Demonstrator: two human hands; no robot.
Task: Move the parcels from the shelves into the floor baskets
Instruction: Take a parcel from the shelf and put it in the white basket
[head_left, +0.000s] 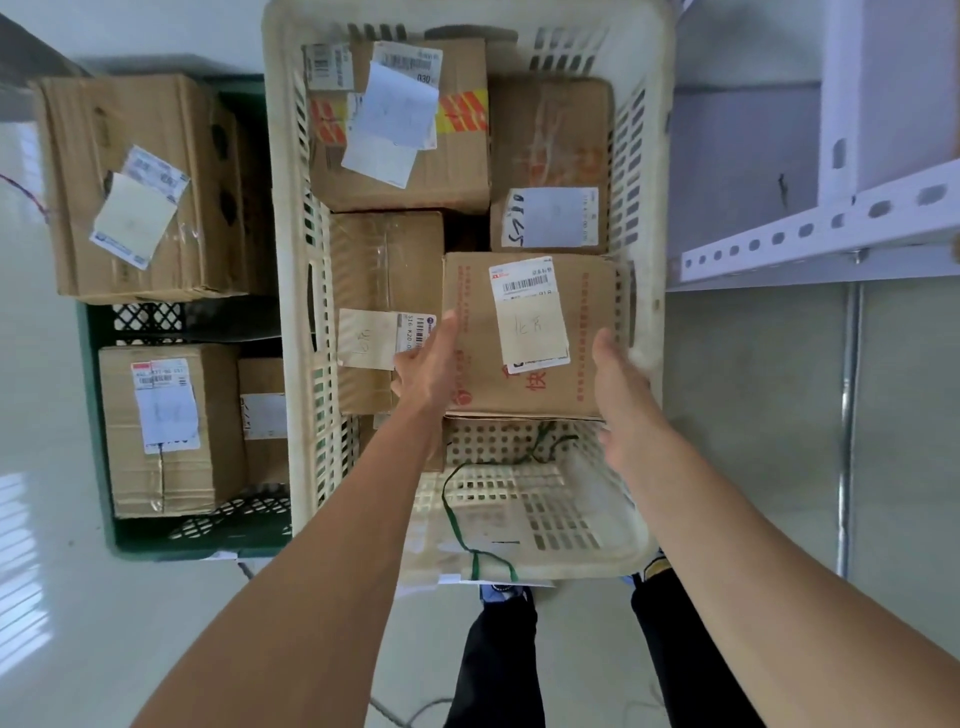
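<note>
A brown cardboard parcel (524, 384) with a white barcode label and red print sits low inside the cream plastic basket (291, 218), near its right wall. My left hand (423, 364) grips the parcel's left edge, thumb on the top face. My right hand (618, 374) lies against the parcel's right side with fingers fairly straight. Further into the basket are several more boxes: a large taped one (452, 171), one marked with handwritten digits (550, 140), and one beside my left hand (379, 260).
A green floor basket (98, 374) stands to the left, holding a large box (130, 104) and two smaller boxes (171, 478). A white metal shelf frame (810, 228) runs along the right. A green string (457, 519) trails over the cream basket's bare near end. My legs stand just behind it.
</note>
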